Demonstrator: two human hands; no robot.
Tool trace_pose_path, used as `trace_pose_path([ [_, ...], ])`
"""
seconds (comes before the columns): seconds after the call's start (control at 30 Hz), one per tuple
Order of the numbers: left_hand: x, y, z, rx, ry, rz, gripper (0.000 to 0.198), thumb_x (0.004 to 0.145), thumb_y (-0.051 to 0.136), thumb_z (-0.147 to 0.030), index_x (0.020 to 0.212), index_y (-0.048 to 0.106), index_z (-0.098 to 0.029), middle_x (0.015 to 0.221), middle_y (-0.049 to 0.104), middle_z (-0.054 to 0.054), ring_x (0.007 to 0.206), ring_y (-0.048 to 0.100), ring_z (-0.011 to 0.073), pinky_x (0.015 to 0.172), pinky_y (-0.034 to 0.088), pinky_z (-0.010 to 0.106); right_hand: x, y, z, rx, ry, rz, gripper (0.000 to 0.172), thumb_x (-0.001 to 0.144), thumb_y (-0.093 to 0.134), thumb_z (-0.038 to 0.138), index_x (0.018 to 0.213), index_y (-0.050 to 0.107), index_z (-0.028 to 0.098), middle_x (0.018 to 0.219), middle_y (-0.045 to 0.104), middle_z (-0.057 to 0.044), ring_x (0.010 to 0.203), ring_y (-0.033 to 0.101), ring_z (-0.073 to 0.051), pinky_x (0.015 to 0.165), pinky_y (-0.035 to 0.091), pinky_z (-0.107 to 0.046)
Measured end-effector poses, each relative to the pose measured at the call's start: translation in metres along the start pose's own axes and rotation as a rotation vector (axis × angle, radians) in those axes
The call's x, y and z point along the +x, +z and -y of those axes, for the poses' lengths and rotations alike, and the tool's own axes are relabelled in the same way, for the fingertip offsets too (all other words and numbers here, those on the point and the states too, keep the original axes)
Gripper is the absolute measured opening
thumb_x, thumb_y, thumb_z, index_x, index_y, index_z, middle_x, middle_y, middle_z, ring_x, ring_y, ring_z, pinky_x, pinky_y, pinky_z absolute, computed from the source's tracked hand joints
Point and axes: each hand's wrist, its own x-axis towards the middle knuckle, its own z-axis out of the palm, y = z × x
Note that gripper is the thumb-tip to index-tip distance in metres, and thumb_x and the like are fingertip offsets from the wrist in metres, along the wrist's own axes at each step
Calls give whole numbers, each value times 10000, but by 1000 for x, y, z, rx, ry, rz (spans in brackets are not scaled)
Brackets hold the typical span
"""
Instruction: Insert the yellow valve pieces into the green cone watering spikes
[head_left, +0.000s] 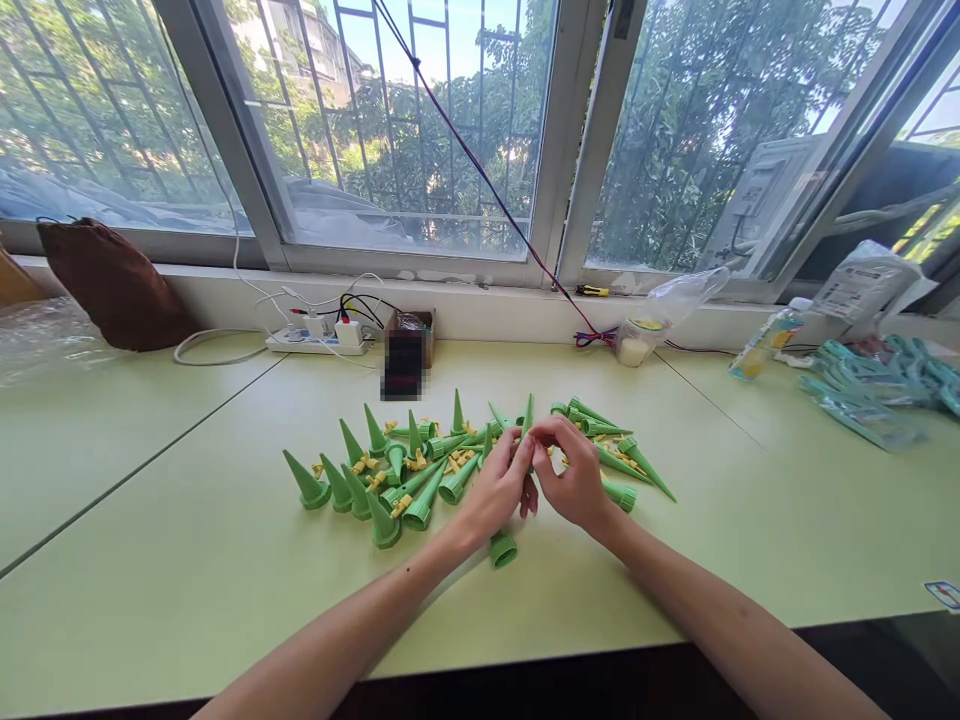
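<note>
My left hand (501,488) and my right hand (566,472) meet above the table, fingertips pinched together. A green plastic watering spike (529,408) points up from between them, gripped by my left fingers. Whatever small part my right fingertips pinch against it is hidden. Around my hands lies a loose pile of similar green cone-shaped spikes (384,520), some standing on their wide caps, others on their sides. Small yellow plastic valves (403,506) are scattered among them. One green spike with its round open end (503,550) toward me lies just below my left hand.
At the back stand a power strip (315,343) with cables, a small box (420,335) behind a blurred dark object (403,365), and a plastic-wrapped jar (637,342). A bottle (769,340) and bagged teal items (877,385) lie right; a brown bag (112,285) sits left.
</note>
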Motion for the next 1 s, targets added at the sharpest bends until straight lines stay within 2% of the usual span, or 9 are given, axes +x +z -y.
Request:
trace_pose_path([
  [0.5, -1, 0, 1, 5, 17, 11, 379, 929, 408, -572, 1051, 466, -218, 720, 504, -50, 426, 516, 65, 372, 387, 176, -1, 0, 0, 1, -3, 2, 122, 851, 475, 110, 862, 556, 202, 755, 570, -12, 652, 544, -143, 610, 478, -278],
  [1.0, -2, 2, -3, -45, -26, -12, 376, 916, 442, -571, 1041, 453, -217, 668, 488, -60, 419, 502, 76, 377, 390, 187, -1, 0, -1, 19, 18, 9, 113, 860, 486, 113, 878, 560, 197, 768, 573, -15, 662, 550, -143, 623, 475, -277],
])
